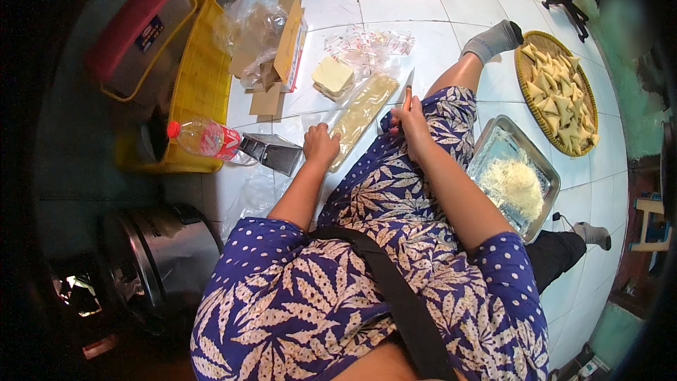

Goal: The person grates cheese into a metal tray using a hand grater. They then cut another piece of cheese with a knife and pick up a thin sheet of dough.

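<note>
My left hand [321, 145] rests at the left edge of a long flat slab in clear plastic [365, 114], fingers curled; whether it grips the wrapping is hard to tell. In my right hand [411, 124] is a small knife with an orange handle [409, 90], its blade pointing away from me, to the right of the slab. A stack of pale square sheets [333, 76] lies beyond the slab, beside crumpled printed plastic wrappers [375, 47]. Left of my left hand a metal box grater [275, 153] lies on its side against a plastic bottle with a red cap [206, 138].
At the right are a metal tray [554, 185] of pale shreds and a round woven tray [521, 82] of folded triangles. An opened cardboard box [291, 47], a yellow plastic crate [198, 79] and a metal drum-like container [174, 248] stand left. Another person's foot [592, 235] shows at right.
</note>
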Motion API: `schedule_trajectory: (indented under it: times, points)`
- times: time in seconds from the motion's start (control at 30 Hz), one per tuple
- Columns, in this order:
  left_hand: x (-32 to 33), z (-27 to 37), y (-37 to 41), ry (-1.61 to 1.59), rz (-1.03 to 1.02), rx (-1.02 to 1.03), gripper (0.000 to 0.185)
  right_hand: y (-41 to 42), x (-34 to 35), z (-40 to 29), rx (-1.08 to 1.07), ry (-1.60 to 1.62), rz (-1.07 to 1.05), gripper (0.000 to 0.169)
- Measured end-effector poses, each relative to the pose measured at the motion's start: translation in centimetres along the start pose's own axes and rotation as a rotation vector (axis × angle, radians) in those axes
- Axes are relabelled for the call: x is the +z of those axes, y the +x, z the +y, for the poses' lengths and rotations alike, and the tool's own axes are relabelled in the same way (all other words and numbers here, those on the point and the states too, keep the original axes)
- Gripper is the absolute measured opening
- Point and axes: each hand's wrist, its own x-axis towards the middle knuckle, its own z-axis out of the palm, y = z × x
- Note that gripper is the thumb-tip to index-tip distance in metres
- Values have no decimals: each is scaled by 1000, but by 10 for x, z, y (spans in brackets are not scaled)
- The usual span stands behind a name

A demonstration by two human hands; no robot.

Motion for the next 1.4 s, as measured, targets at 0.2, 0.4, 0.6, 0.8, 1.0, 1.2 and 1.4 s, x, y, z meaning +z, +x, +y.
schedule_trajectory:
  times: [0.2, 0.4, 0.6, 0.8, 1.0, 1.2, 1.4]
  points:
    - [-3, -4, 1, -119, 4, 21, 20, 11, -12, 37, -310, -330, 28, 73]
    - [15, 1, 32, -347, 66, 277, 19, -63, -39, 30, -298, -274, -304, 51]
    - [44, 8, 87, -566, -69, 12, 23, -138, -89, 9, -187, -162, -245, 34]
    - [22, 18, 88, -673, -134, 67, 19, -183, -161, 50, -101, -53, 67, 30]
    - [-11, 19, 71, -536, -407, -4, 30, -201, -202, 99, -148, -96, 243, 28]
    - [-26, -11, 38, 157, -363, 244, 30, -202, -215, 114, -183, -109, 257, 28]
    - [-63, 10, 41, -573, -432, 95, 21, -192, -215, 112, -183, -119, 229, 29]
